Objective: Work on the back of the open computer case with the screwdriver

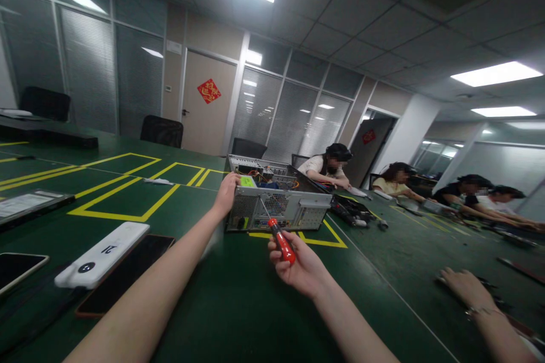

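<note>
An opened desktop computer case (315, 202) lies on its side, its back panel facing me and loose wires showing inside. My left hand (225, 197) is closed on its near left corner, beside a bright green-yellow sticker or part (247, 181). In my right hand (300, 264) is a screwdriver (281, 243) with a red and black handle, held between thumb and fingers. Its shaft points up and away at the back panel; whether the tip touches a screw cannot be made out.
On the green table (204, 289) lie a white power bank (111, 249), a dark phone (128, 275), another phone (21, 269) and a hard drive (32, 207). Black parts (353, 211) sit right of the case. A co-worker's hand (468, 289) is at the right; several people work beyond.
</note>
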`<action>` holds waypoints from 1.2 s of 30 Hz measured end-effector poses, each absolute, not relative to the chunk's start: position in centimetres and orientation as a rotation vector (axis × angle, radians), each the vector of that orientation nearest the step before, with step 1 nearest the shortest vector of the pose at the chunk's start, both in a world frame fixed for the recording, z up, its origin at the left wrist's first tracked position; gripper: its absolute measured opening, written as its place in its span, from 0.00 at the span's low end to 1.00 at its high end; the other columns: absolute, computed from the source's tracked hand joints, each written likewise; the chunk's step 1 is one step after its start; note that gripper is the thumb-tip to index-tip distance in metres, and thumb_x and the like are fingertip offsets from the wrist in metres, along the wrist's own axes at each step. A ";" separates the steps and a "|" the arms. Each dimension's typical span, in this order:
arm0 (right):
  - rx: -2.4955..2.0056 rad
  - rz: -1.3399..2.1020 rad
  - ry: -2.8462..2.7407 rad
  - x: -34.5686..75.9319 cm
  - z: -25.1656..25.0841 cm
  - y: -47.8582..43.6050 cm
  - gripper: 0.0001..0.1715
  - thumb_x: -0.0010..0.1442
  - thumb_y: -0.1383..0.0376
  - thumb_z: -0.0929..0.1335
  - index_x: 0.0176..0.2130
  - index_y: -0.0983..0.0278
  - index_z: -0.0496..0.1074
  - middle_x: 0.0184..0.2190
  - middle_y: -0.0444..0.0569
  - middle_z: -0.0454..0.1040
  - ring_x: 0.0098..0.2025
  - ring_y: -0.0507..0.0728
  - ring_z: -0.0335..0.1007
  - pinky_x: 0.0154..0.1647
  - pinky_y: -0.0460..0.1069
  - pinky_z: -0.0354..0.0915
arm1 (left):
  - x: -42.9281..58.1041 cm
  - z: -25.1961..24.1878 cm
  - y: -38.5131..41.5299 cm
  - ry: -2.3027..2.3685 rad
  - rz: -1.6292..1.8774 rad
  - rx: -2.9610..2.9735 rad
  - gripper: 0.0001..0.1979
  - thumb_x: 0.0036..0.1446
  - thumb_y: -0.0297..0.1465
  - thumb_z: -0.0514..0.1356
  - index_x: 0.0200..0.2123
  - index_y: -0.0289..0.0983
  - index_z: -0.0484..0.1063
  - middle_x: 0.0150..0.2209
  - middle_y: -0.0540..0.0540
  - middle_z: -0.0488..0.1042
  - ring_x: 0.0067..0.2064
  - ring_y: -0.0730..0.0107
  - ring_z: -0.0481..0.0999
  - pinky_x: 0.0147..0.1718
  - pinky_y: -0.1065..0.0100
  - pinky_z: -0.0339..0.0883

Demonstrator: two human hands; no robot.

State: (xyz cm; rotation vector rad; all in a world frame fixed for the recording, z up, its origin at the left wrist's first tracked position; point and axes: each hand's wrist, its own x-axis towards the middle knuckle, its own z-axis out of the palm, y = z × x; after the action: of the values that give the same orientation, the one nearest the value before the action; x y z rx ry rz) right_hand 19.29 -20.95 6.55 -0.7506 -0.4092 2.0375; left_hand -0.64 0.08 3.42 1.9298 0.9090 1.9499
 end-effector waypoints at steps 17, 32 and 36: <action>-0.792 2.028 -0.351 19.3 7.5 -21.3 0.16 0.71 0.61 0.59 0.33 0.68 0.63 0.17 0.34 0.54 0.14 0.41 0.47 0.12 0.35 0.42 | -0.9 3.3 0.3 0.869 1.945 2.001 0.20 0.65 0.39 0.40 0.28 0.41 0.65 0.42 0.43 0.75 0.53 0.61 0.70 0.62 0.56 0.59; -0.726 2.035 -0.418 19.1 6.9 -21.2 0.20 0.70 0.56 0.58 0.41 0.70 0.67 0.24 0.43 0.65 0.15 0.42 0.49 0.11 0.36 0.44 | -0.5 3.0 0.6 0.912 1.989 1.937 0.20 0.66 0.36 0.40 0.27 0.41 0.65 0.42 0.45 0.75 0.53 0.63 0.70 0.61 0.58 0.60; -0.791 2.058 -0.388 18.9 7.0 -21.4 0.16 0.70 0.59 0.60 0.36 0.69 0.66 0.19 0.36 0.58 0.15 0.42 0.49 0.11 0.35 0.47 | -0.4 3.0 0.6 0.906 1.992 1.911 0.20 0.67 0.36 0.40 0.27 0.40 0.65 0.43 0.44 0.75 0.53 0.63 0.71 0.61 0.58 0.60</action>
State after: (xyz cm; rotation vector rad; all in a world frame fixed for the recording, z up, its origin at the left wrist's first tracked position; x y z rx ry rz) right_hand 18.88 -21.37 7.01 -0.7914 -0.3878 2.0576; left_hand -0.41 0.61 3.04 1.9106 0.9059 1.9925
